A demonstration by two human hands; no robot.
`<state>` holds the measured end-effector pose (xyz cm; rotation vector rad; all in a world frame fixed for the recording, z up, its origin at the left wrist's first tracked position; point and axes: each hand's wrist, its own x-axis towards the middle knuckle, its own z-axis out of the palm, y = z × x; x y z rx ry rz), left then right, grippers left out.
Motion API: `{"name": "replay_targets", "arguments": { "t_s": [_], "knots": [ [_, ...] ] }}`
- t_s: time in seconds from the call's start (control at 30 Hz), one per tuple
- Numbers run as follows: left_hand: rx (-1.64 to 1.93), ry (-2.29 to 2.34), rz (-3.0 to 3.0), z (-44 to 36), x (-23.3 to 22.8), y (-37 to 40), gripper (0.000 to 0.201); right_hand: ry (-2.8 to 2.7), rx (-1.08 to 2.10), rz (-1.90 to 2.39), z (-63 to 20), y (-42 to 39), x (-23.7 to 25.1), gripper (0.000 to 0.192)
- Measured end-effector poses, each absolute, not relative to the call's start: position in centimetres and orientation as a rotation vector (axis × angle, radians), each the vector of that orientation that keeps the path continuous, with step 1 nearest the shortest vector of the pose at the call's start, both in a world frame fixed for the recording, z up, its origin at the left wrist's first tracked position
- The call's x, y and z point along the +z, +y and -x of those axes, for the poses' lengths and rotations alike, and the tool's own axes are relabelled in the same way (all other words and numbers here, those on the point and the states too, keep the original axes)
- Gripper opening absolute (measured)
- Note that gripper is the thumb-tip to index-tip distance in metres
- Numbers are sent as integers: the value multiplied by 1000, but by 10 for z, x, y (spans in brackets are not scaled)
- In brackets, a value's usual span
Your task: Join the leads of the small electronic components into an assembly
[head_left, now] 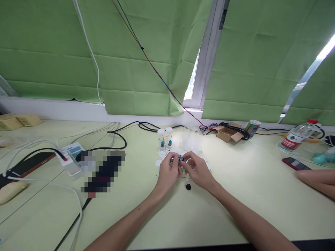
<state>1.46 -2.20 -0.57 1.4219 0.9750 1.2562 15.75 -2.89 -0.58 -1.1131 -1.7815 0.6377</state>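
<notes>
My left hand (170, 166) and my right hand (195, 167) meet over the middle of the table, fingertips pinched together. Between them they hold a small blue-and-black part (180, 159), too small to name. Tiny green pieces show by the fingers. Just below the hands lies a small round black piece (188, 187). Behind them stand two clear tubes with white caps, a left tube (161, 137) and a right tube (169, 136), each with a blue piece inside. White round lids (158, 162) and clear containers (187, 137) are spread around and behind my hands.
At left are a white power strip (72, 160), cables, a blurred dark device (104, 174) and yellow boxes (28, 120). An open cardboard box (229, 132), a printed can (253, 128), a water bottle (297, 137) and a phone (295, 163) lie rightward, near another person's arm (318, 179).
</notes>
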Motion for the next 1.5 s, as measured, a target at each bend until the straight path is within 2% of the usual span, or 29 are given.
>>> {"name": "replay_targets", "arguments": {
  "t_s": [0.13,0.37,0.53,0.7,0.8,1.0,1.17,1.27,1.37,1.5],
  "knots": [
    [1243,974,-1427,-14,-6,-22,25,-1788,636,1140,-158,-29,-6,16],
    [1222,963,-1420,-14,-6,-22,26,-1817,616,1203,-158,-28,-6,37],
    [1244,975,-1429,-15,-6,-21,25,-1808,658,1177,-157,-29,-6,19],
    [1244,967,-1431,-14,-5,-22,25,-1837,691,1128,-157,-30,-5,14],
    [1233,968,-1428,-14,-5,-23,24,-1839,692,1132,-157,-30,-5,17],
    [1218,949,-1435,-15,-6,-22,25,-1860,618,1190,-157,-28,-7,38],
    [1234,977,-1447,-14,-5,-22,25,-1810,720,1175,-158,-27,-11,18],
    [1240,979,-1445,-14,-5,-21,25,-1821,741,1146,-158,-27,-14,15],
    [1233,968,-1440,-14,-6,-22,25,-1830,730,1144,-158,-27,-14,15],
    [1222,950,-1433,-14,-7,-23,25,-1848,682,1164,-158,-26,-11,27]
  ]
}}
